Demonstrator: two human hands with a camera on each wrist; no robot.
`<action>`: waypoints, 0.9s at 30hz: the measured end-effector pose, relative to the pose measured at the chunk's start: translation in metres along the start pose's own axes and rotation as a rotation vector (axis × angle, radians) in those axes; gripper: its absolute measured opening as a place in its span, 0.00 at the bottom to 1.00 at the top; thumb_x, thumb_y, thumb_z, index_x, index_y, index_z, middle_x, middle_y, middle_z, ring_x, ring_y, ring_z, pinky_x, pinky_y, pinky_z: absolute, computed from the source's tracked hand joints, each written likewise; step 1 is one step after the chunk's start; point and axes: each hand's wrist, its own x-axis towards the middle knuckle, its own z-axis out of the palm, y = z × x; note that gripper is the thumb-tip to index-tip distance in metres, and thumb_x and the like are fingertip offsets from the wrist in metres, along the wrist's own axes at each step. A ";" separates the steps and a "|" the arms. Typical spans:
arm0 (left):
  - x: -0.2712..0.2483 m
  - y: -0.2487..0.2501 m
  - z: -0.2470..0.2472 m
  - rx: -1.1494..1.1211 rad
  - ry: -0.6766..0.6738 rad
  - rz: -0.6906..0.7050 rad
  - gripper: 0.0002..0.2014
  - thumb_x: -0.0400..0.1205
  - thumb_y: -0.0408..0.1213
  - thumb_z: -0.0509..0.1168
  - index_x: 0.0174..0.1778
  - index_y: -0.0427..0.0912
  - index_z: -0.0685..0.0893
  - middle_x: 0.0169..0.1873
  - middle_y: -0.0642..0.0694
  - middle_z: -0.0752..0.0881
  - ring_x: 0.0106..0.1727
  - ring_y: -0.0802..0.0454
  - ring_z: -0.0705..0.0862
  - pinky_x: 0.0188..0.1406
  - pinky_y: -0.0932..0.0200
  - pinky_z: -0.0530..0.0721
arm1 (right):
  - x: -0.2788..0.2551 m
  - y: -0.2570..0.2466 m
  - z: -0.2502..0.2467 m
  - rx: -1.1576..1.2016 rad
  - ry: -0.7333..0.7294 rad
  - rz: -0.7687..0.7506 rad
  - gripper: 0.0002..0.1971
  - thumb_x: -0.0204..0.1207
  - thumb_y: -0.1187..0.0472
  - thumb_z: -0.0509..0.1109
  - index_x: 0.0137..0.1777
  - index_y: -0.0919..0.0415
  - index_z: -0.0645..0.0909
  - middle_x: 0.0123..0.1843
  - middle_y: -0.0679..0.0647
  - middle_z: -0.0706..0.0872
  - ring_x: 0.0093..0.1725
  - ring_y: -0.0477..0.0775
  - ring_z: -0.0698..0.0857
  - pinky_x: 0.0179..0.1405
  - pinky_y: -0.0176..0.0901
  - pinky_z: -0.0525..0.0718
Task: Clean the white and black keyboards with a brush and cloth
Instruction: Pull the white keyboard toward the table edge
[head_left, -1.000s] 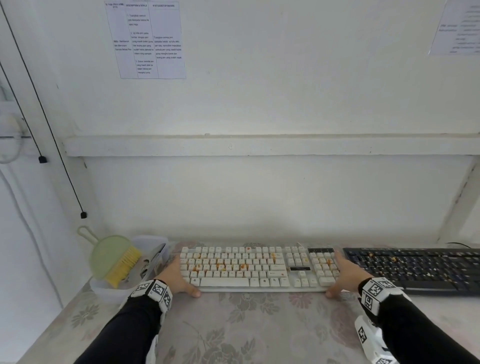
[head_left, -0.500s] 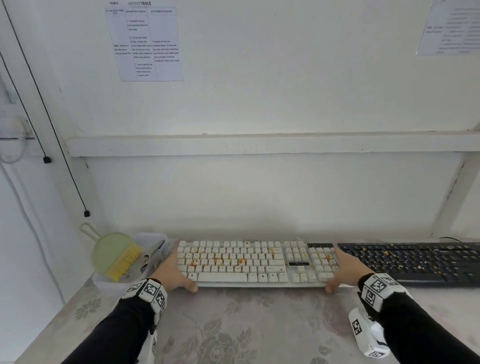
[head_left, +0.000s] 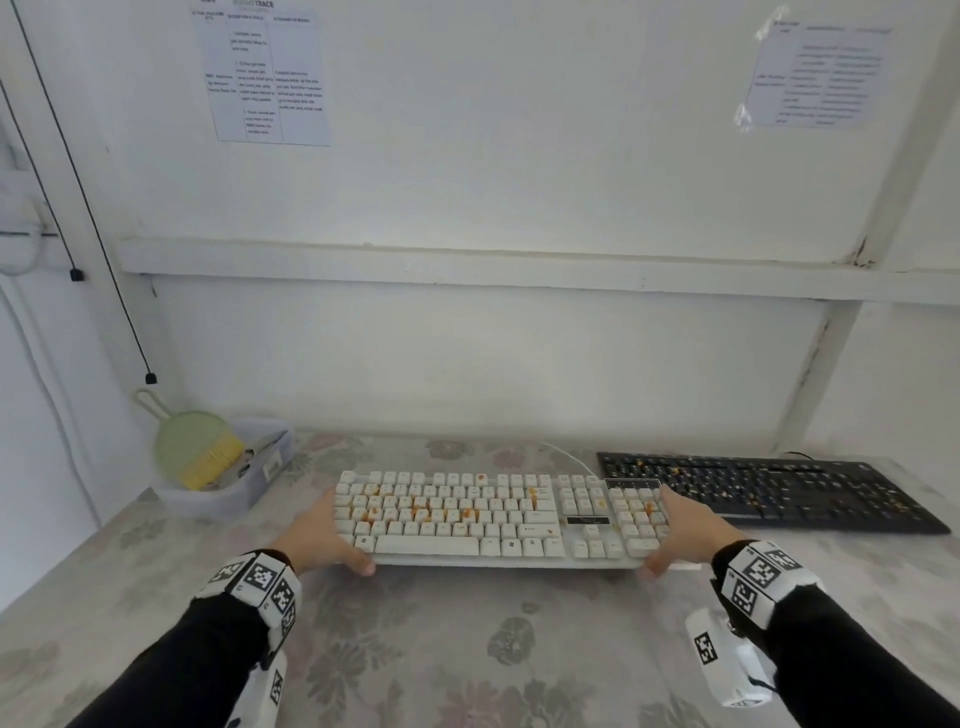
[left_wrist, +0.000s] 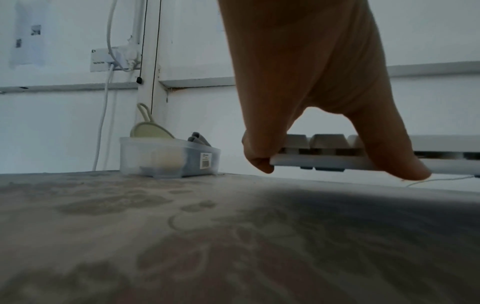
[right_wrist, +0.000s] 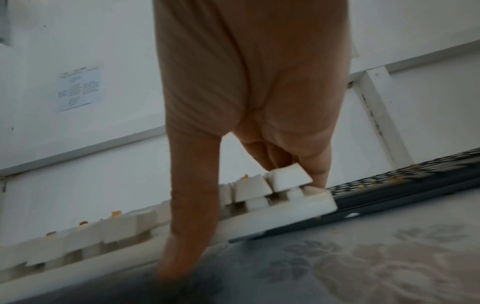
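White plastic, speckled with orange crumbs, makes up the white keyboard (head_left: 498, 514), which is held at both ends above the table (head_left: 467, 649), covered with a pale floral cloth. Its left end is gripped by the left hand (head_left: 317, 535): in the left wrist view the thumb is seen over the near edge and the fingers are curled round the far side, and a gap is seen between the keyboard's underside and the table, so this end is lifted clear. Its right end is gripped by the right hand (head_left: 685, 535), with the thumb laid against the front edge and the fingers wrapped round the far corner beside the number pad, as shown in the right wrist view; whether that end is fully off the surface cannot be told. A thin white cable (head_left: 569, 457) is seen trailing from the back of the keyboard. The black keyboard (head_left: 769, 491) is laid flat on the table just to the right, behind the right hand, and is likewise scattered with orange crumbs. At the far left of the table, well apart from the hands, a clear plastic tub (head_left: 228, 491) is placed by the wall; a green brush (head_left: 200, 460) with yellow bristles is propped in it, and a folded grey cloth (left_wrist: 198, 138) is seen beside the brush.
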 end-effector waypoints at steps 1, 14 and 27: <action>-0.004 0.001 0.007 -0.001 -0.006 -0.003 0.69 0.34 0.46 0.83 0.77 0.46 0.64 0.68 0.45 0.78 0.71 0.45 0.75 0.75 0.45 0.71 | -0.005 0.008 -0.002 -0.010 0.001 0.007 0.60 0.60 0.61 0.83 0.82 0.65 0.42 0.82 0.58 0.60 0.80 0.57 0.62 0.76 0.45 0.63; -0.043 0.029 0.081 0.039 -0.084 -0.011 0.61 0.51 0.33 0.85 0.80 0.47 0.60 0.71 0.46 0.77 0.74 0.45 0.72 0.76 0.51 0.68 | -0.056 0.087 -0.012 -0.056 0.019 0.085 0.55 0.58 0.63 0.84 0.81 0.64 0.52 0.80 0.59 0.64 0.78 0.59 0.65 0.75 0.47 0.65; -0.028 -0.005 0.102 0.034 -0.115 -0.032 0.68 0.37 0.47 0.86 0.77 0.56 0.64 0.66 0.53 0.80 0.73 0.47 0.73 0.77 0.40 0.69 | -0.066 0.105 -0.010 -0.071 -0.006 0.122 0.51 0.60 0.61 0.83 0.79 0.64 0.55 0.78 0.58 0.68 0.76 0.57 0.68 0.73 0.45 0.67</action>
